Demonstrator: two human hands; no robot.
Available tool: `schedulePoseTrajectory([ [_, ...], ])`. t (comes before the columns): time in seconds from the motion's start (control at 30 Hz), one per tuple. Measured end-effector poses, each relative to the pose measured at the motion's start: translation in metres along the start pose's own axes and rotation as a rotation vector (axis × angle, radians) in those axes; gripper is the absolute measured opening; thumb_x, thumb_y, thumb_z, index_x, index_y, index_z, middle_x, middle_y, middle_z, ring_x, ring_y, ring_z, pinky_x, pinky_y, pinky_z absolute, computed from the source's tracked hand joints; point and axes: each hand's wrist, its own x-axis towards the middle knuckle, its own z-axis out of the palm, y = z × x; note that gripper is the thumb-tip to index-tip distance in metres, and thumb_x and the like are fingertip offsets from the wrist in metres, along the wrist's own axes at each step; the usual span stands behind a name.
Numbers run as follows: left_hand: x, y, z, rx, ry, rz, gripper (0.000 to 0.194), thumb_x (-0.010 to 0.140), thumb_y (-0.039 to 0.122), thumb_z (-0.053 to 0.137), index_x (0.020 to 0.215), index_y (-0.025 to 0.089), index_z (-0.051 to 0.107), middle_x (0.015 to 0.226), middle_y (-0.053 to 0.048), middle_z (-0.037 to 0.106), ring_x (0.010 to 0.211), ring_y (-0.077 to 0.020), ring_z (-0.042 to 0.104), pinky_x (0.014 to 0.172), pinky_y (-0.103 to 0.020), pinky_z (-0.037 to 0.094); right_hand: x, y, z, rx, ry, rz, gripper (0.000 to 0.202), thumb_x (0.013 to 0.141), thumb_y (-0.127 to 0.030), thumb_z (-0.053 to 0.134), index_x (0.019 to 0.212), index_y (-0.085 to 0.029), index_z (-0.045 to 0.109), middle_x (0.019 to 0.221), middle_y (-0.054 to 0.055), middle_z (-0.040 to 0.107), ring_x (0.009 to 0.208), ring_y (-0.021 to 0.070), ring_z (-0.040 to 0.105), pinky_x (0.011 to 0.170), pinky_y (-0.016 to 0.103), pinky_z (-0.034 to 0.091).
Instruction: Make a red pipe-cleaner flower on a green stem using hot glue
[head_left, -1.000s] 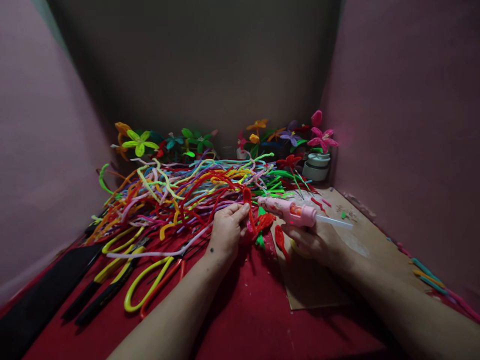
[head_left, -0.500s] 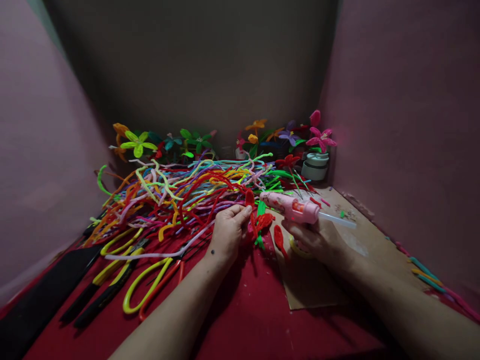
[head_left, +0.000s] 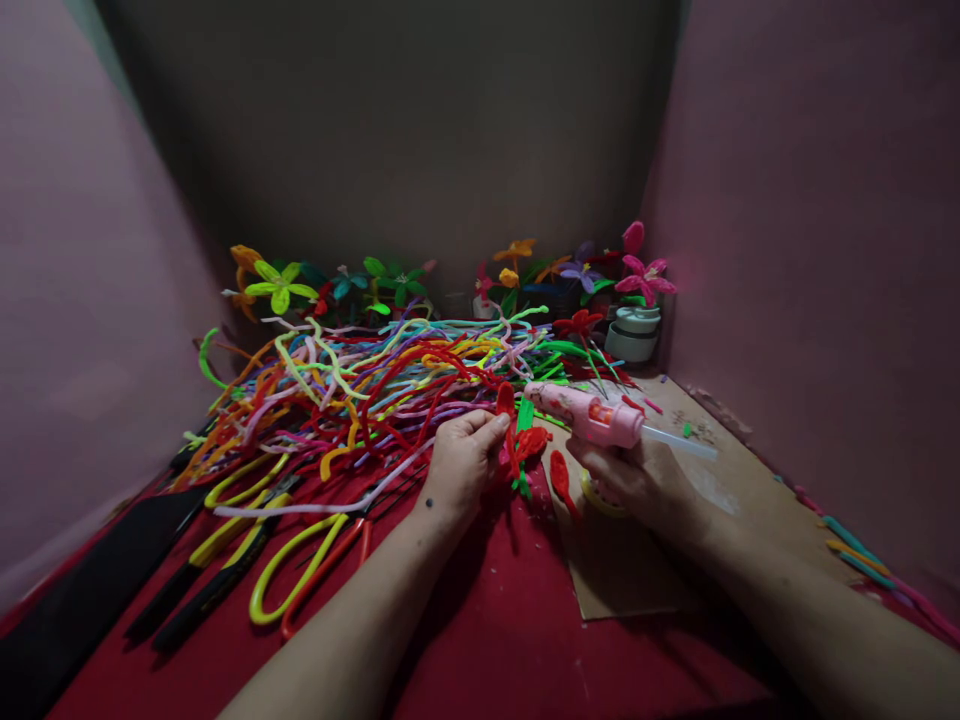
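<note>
My left hand (head_left: pixel 466 462) is closed, pinching a red pipe-cleaner petal (head_left: pixel 505 399) between thumb and fingers. My right hand (head_left: pixel 651 488) grips a pink hot glue gun (head_left: pixel 585 412) with a clear glue stick (head_left: pixel 681 443) out of its back. The gun's nozzle points left, close to the held petal; whether they touch I cannot tell. Just below lie red fuzzy pieces (head_left: pixel 531 443) beside a green strip (head_left: pixel 525 415). Another red petal (head_left: pixel 561 478) rests at the edge of the cardboard (head_left: pixel 626 575), left of my right hand.
A heap of coloured pipe cleaners (head_left: pixel 390 370) spreads across the red table (head_left: pixel 480 640). Yellow-and-black pliers (head_left: pixel 217 560) and scissors with yellow and orange handles (head_left: pixel 262 590) lie at left. Pipe-cleaner flowers (head_left: pixel 281 287) line the back wall, some near a pale green container (head_left: pixel 632 335).
The whole view has shifted slightly. Both hands, the red petal and the glue gun keep almost the same places relative to each other.
</note>
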Motion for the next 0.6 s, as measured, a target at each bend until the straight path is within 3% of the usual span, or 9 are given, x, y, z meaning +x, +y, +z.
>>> schedulePoseTrajectory([
  [0.37, -0.0001, 0.0013, -0.0002, 0.002, 0.018, 0.007, 0.034, 0.068, 0.031, 0.063, 0.05, 0.018, 0.038, 0.037, 0.009, 0.03, 0.03, -0.0033, 0.023, 0.034, -0.019, 0.015, 0.0, -0.0012, -0.0008, -0.008, 0.006, 0.03, 0.042, 0.081, -0.021, 0.052, 0.123, -0.024, 0.055, 0.108, 0.005, 0.066, 0.112, 0.0272, 0.055, 0.097, 0.044, 0.043],
  [0.6, -0.0017, 0.0045, 0.0, 0.002, 0.022, 0.009, 0.034, 0.069, 0.032, 0.063, 0.05, 0.017, 0.039, 0.037, 0.009, 0.03, 0.031, -0.0028, 0.022, 0.034, -0.018, 0.014, -0.0011, -0.0009, -0.0009, 0.093, -0.038, -0.018, 0.044, 0.083, -0.018, 0.049, 0.127, -0.025, 0.05, 0.131, 0.003, 0.051, 0.124, 0.0232, 0.044, 0.106, 0.041, 0.033],
])
